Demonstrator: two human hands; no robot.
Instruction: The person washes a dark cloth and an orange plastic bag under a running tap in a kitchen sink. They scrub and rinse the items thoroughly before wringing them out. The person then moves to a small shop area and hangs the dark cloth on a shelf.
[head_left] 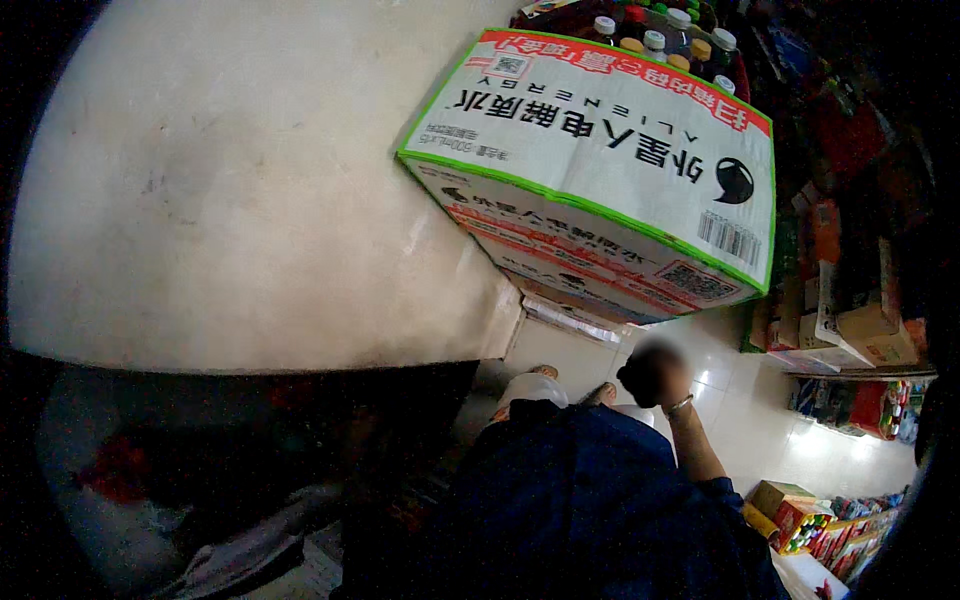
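Observation:
My right hand hangs low over the tiled floor, in front of my dark blue top, with a thin band at the wrist. A dark, blurred shape lies at the hand and covers its fingers. Whether the hand grips this shape, I cannot tell. Above it, apart from the hand, a large white drinks carton with green edges and red bands stands at the right end of a pale countertop. My left hand is out of sight.
Behind the carton several capped bottles stand close together. Open cartons and shelved goods line the right side. More boxed goods stand at the lower right. My feet are on the pale tiled floor beside the counter's corner.

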